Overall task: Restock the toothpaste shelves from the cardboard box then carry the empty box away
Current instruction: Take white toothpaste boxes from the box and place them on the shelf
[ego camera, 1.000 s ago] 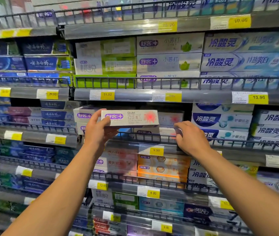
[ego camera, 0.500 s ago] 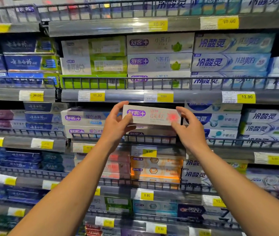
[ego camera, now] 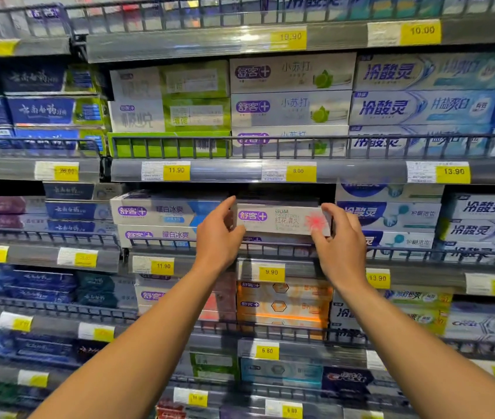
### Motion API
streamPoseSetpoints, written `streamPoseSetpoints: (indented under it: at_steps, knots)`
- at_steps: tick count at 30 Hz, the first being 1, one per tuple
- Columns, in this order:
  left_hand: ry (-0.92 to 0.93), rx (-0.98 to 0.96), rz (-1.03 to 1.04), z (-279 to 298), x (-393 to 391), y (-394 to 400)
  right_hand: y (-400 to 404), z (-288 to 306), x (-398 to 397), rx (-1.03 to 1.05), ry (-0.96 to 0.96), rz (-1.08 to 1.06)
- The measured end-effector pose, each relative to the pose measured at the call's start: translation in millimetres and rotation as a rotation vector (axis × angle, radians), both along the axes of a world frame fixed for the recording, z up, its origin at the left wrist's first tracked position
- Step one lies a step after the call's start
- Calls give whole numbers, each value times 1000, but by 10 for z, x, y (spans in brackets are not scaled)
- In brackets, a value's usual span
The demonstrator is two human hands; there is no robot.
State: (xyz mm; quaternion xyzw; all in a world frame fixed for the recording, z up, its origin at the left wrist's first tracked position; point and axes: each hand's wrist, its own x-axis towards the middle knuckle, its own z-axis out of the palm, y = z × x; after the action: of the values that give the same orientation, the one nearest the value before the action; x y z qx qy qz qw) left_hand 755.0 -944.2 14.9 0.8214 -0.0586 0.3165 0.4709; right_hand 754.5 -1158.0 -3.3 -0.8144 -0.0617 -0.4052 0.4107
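**Box seated at the shelf: status of hands and stock**

Since the earlier frame, the toothpaste box (ego camera: 282, 219) has travelled right and back, from in front of the wire rail to the slot above the 9.90 price tag (ego camera: 271, 272), and your right hand (ego camera: 341, 246) has come off the rail to take the box's right end.

Hand pose: both forearms reach up and forward. Your left hand (ego camera: 217, 238) grips the left end of the box, thumb on its front face. Your right hand grips the right end, thumb over the red burst print. The fingers of both hands are closed on the box, which lies level, long side facing you.

Surroundings: the box rests on top of another carton of the same brand, just behind the wire rail (ego camera: 276, 247). Blue-and-white cartons (ego camera: 161, 211) stand just beside it on the left; a dark-blue-lettered stack (ego camera: 391, 216) stands on the right.

Containers: the shelf (ego camera: 421, 269) holding this row carries stacked cartons along its full width. The shelf above (ego camera: 216, 170) holds green, white and blue cartons. The cardboard box is out of view.
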Motion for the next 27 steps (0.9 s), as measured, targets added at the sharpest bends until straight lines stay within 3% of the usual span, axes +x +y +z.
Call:
streamPoseSetpoints:
  at_steps: [12,17,27]
  knots:
    - [15,-89,-147,-117,-101,53,6,-8,4,-80,91,34]
    - [31,-100,-137,-121,-99,129,19,78,-14,-184,214,61]
    - [51,-64,-128,-104,-139,165,5,100,-64,-161,240,109]
